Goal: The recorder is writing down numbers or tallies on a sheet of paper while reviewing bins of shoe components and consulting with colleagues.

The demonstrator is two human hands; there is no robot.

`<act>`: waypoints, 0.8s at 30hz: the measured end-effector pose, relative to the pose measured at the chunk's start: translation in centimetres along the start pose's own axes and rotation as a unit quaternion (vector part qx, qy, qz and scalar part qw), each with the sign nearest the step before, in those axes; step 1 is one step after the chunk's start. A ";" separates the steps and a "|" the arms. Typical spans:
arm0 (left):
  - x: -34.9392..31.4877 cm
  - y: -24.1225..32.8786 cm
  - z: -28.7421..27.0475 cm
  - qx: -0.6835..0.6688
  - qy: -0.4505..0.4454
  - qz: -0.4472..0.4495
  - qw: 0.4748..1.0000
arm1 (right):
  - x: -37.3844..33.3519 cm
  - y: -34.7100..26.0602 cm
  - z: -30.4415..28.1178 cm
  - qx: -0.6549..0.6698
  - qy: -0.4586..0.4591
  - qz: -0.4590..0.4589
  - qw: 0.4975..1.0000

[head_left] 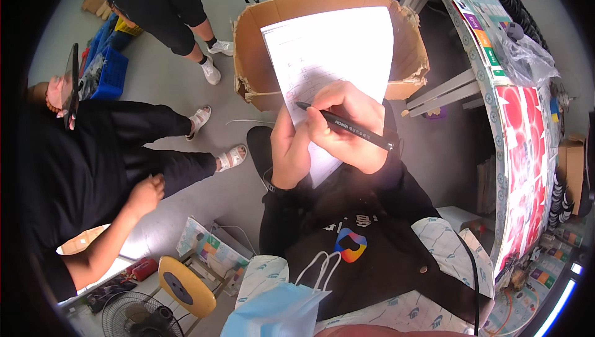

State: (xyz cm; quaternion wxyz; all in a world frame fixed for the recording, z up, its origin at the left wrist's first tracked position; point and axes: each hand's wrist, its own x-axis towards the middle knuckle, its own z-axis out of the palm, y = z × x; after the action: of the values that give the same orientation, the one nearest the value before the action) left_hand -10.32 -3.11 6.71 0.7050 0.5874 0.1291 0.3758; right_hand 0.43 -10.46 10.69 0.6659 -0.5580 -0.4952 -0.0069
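My right hand [351, 123] is closed round a black pen [356, 128], its tip pointing left and up over a sheet of white paper [338, 48]. Some faint handwriting shows down the left part of the paper; glare washes out much of the rest. My left hand [290, 149] grips the paper from its lower left edge, with its fingers mostly hidden. Both hands are close together, above my lap. Beyond the paper stands an open brown cardboard box [254, 45], partly covered by it.
Two people stand to the left; the nearer one, in black [68, 169], holds a phone [74, 86]. Blue crates [111, 73] lie behind them. A long table [520, 151] with red-patterned covering runs along the right. A fan [133, 315] and a yellow stool [186, 286] are at lower left.
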 end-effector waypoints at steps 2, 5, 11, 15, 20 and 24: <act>-0.2 -0.3 -0.3 -0.004 -0.005 0.003 1.000 | 0.1 -0.2 -0.1 -0.013 0.001 -0.016 1.000; -0.2 -0.1 -0.3 -0.007 -0.012 0.004 1.000 | 0.0 -0.4 -0.5 0.004 -0.051 0.010 0.999; -0.2 0.0 -0.4 0.000 -0.027 0.020 0.999 | 0.1 -0.5 -0.4 -0.003 -0.010 -0.019 1.000; -0.5 0.1 -0.3 -0.014 -0.022 0.020 0.999 | 0.0 -0.7 -0.9 0.001 -0.057 0.009 0.998; -0.5 0.6 -0.3 0.002 -0.018 -0.010 1.000 | 0.0 -0.7 -0.5 0.019 0.019 0.004 1.000; -0.7 0.3 -0.5 0.001 -0.015 -0.003 1.000 | 0.2 -0.9 -0.9 0.012 -0.019 -0.012 1.000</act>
State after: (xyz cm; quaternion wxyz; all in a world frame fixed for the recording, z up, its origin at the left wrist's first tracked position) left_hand -11.20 -3.21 6.65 0.7075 0.5930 0.1207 0.3650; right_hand 0.58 -11.41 11.59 0.6628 -0.5439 -0.5146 0.0011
